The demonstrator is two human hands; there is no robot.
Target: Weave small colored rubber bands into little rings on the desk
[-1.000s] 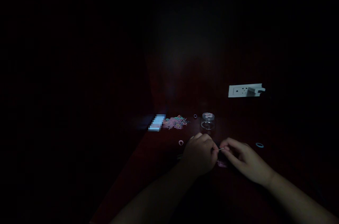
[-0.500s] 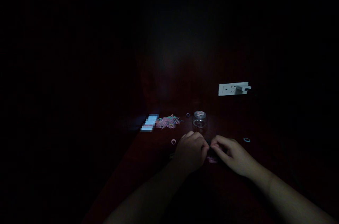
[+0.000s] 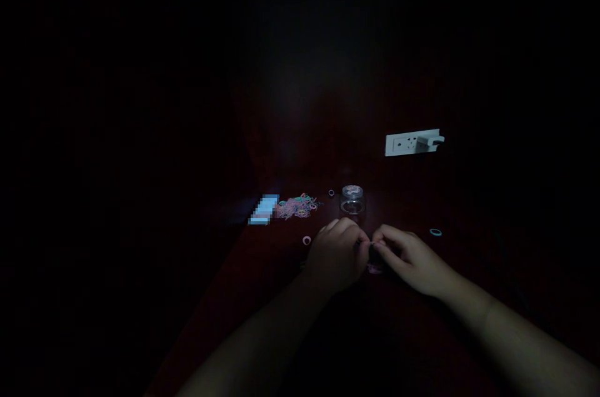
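Observation:
My left hand (image 3: 338,256) and my right hand (image 3: 412,259) meet fingertip to fingertip above the dark red table. Both are closed in a pinch, with a thin, pale elastic band (image 3: 372,243) stretched in the small gap between them. Most of the band is hidden by my fingers. Beneath the fingertips lies a small bunch of pink elastic bands (image 3: 375,269). A clear round jar (image 3: 352,204) with a patterned lid stands just beyond my hands. Farther left is a loose heap of pink, green and other coloured elastic bands (image 3: 299,206).
A lit phone (image 3: 264,209) lies left of the heap. Single rings rest apart: a pink one (image 3: 306,240), a dark-centred one (image 3: 331,192) and a teal one (image 3: 435,232). A wall socket (image 3: 412,142) holds a white plug. The surroundings are very dark.
The view has tilted slightly down, so everything sits higher in the picture. My hands keep their pinch close together, with only a slight shift of the fingers.

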